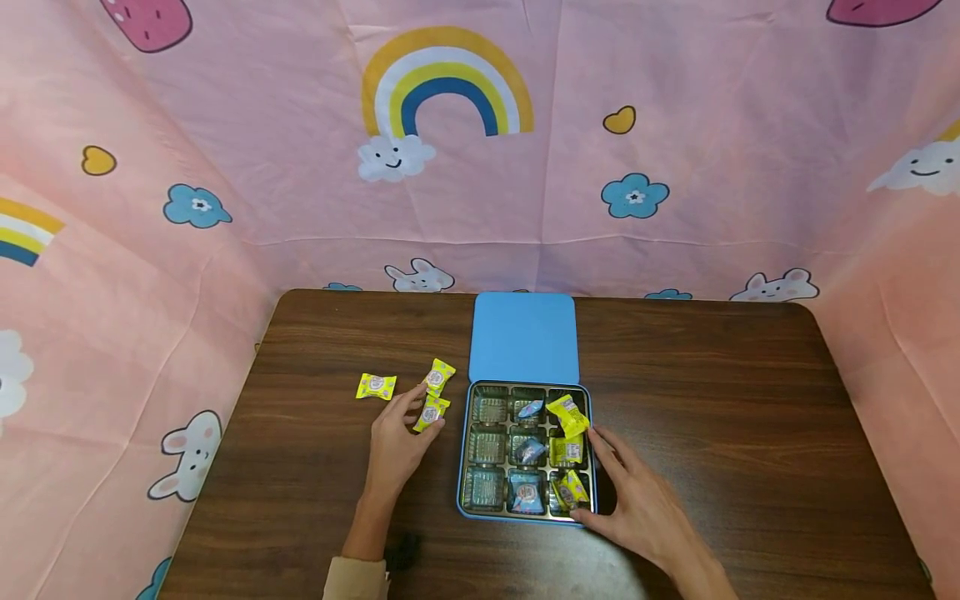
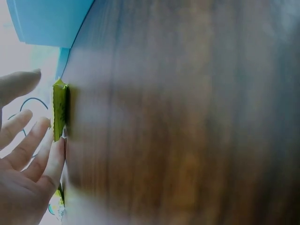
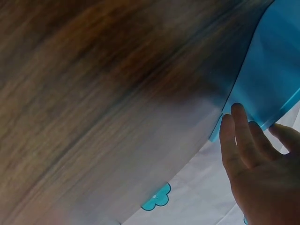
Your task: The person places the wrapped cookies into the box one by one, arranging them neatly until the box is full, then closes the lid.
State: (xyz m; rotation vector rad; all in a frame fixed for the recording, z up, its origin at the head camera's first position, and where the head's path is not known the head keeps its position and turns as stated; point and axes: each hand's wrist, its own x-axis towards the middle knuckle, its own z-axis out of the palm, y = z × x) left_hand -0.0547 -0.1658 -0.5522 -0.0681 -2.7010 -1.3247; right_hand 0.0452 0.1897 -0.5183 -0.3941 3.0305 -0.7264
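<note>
My left hand point(image 1: 397, 437) is by two yellow-wrapped candies, one farther back point(image 1: 438, 377) and one nearer point(image 1: 431, 412). In the left wrist view a yellow candy point(image 2: 59, 110) lies on the table, the left hand's fingers point(image 2: 57, 157) close against it and its thumb apart. An open blue tin point(image 1: 483, 517) holds a compartmented tray; blue-wrapped candies point(image 1: 527, 493) lie in its middle column and yellow ones point(image 1: 566, 451) in its right column. My right hand point(image 1: 648, 504) touches the tin's right side, thumb near the front corner, fingers extended. It grips no candy.
The tin's blue lid point(image 1: 525, 337) lies folded back behind it. Another yellow candy point(image 1: 376, 386) lies to the left on the dark wooden table point(image 1: 712, 400). Pink printed cloth point(image 1: 480, 208) hangs along the back and both sides.
</note>
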